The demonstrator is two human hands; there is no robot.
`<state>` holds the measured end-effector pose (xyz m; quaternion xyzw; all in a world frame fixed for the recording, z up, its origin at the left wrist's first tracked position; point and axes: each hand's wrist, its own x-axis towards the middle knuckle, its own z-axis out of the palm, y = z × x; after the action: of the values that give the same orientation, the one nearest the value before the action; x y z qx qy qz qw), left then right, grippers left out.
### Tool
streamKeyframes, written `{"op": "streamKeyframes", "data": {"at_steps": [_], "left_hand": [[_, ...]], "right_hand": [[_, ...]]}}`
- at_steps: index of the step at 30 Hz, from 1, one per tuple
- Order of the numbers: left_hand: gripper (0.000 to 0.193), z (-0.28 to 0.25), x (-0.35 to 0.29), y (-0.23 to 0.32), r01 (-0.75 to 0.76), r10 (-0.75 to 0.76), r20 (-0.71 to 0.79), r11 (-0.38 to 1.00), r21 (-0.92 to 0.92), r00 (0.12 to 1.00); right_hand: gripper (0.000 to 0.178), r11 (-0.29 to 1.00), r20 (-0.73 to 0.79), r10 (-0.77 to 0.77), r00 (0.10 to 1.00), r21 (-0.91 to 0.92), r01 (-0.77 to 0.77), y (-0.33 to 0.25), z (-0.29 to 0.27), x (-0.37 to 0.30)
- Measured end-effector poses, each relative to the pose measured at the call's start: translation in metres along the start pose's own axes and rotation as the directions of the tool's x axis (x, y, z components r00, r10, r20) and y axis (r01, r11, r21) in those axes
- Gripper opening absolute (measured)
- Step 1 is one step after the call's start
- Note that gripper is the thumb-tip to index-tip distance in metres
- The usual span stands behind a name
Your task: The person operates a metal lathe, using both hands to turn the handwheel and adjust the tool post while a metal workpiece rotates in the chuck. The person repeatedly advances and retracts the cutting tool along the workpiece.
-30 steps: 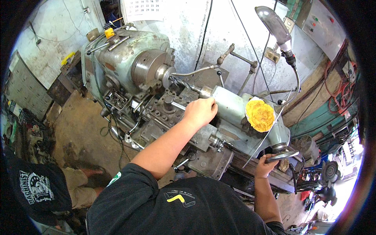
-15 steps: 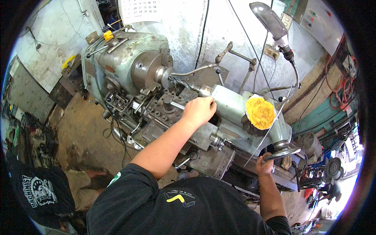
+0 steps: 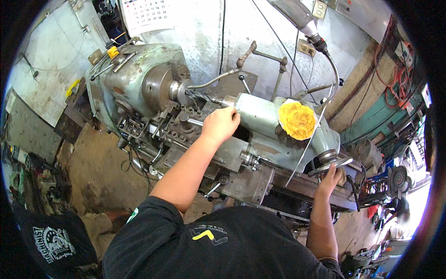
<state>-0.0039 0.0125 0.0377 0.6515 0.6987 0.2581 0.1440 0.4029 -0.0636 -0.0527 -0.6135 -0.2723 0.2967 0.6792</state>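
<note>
Head view: drill bit (image 3: pixel 200 96) slants up-left, tip toward chuck (image 3: pixel 155 88); right hand (image 3: pixel 330 180) at handwheel (image 3: pixel 342 162), left hand (image 3: pixel 219 124) curled; can't tell either grip.

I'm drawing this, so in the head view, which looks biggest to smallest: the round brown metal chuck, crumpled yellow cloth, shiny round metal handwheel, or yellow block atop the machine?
1. Chuck
2. Cloth and handwheel, unsure: handwheel looks wider but flatter, slanted, partly behind the right hand
3. Yellow block
</note>
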Motion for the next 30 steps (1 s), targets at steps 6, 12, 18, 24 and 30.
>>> {"op": "streamKeyframes", "data": {"at_steps": [6,12,18,24,30], "left_hand": [[0.032,0.002,0.0,0.001,0.011,-0.01,-0.047,0.999,0.03,0.999],[0.03,0.005,0.0,0.003,0.02,-0.015,-0.081,0.997,0.071,0.997],[0.03,0.006,-0.001,0.006,0.06,-0.049,-0.104,0.993,0.103,0.993],[0.031,0.006,-0.001,0.006,0.09,-0.079,-0.116,0.992,0.091,0.99],[0.031,0.007,-0.002,0.009,0.118,-0.107,-0.134,0.989,0.083,0.985]], "right_hand": [[0.051,0.93,0.111,0.359,0.927,0.046,-0.366,-0.066,0.018,0.019],[0.038,0.953,0.159,0.289,0.944,0.043,-0.299,-0.046,0.014,0.033],[0.037,0.989,0.13,0.133,0.983,0.045,-0.139,-0.022,0.017,0.039],[0.047,0.964,0.035,-0.057,0.998,-0.259,0.064,-0.016,0.023,0.03],[0.06,0.928,0.066,-0.143,0.988,-0.337,0.157,0.006,0.025,0.008]]}}
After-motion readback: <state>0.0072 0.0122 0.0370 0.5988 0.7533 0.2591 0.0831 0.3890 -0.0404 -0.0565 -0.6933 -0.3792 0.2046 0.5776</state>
